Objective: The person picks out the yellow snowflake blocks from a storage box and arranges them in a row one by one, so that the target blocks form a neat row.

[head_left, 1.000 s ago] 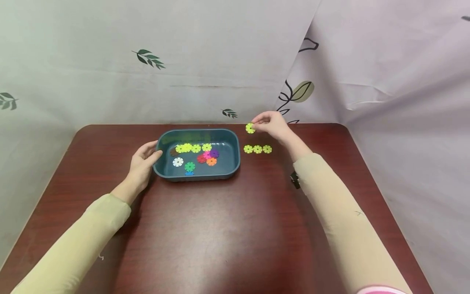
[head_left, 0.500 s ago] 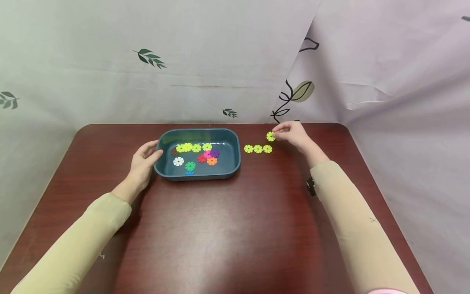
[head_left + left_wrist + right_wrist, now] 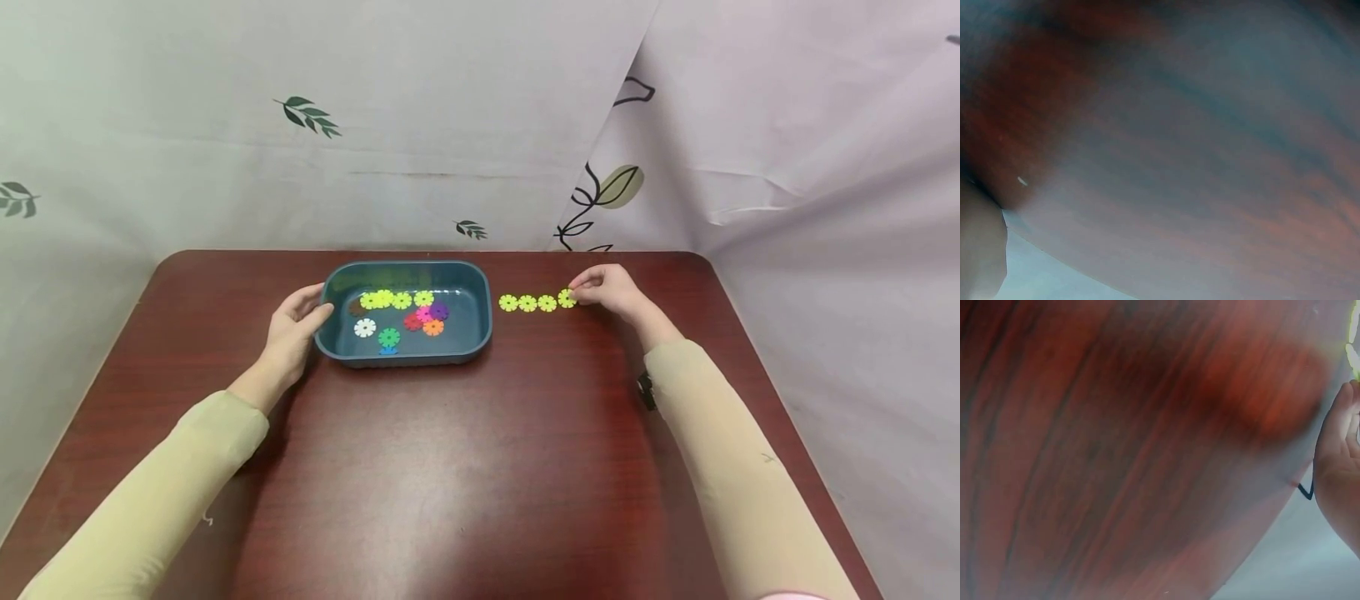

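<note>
In the head view my right hand [image 3: 611,290] pinches a yellow notched plastic disc [image 3: 567,297] between thumb and fingertips. That disc is at the right end of a row of three more yellow discs [image 3: 528,303] on the table. My left hand [image 3: 291,340] grips the left end of a dark blue-grey tray [image 3: 405,361], thumb at the rim. Several discs lie in the tray: yellow [image 3: 402,301], white [image 3: 365,327], green [image 3: 389,337], orange [image 3: 433,327], pink, red, purple, brown and blue. The right wrist view shows part of my right hand [image 3: 1338,456] beside yellow discs at the edge.
The reddish-brown wooden table [image 3: 450,467] reaches back to a pale cloth wall [image 3: 405,125] with leaf prints. More cloth hangs along its left and right sides. The left wrist view is mostly blurred table surface.
My right hand has moved right and then down toward the table, bringing the pinched yellow disc from above the row to its right end. The left hand and the tray stay in place.
</note>
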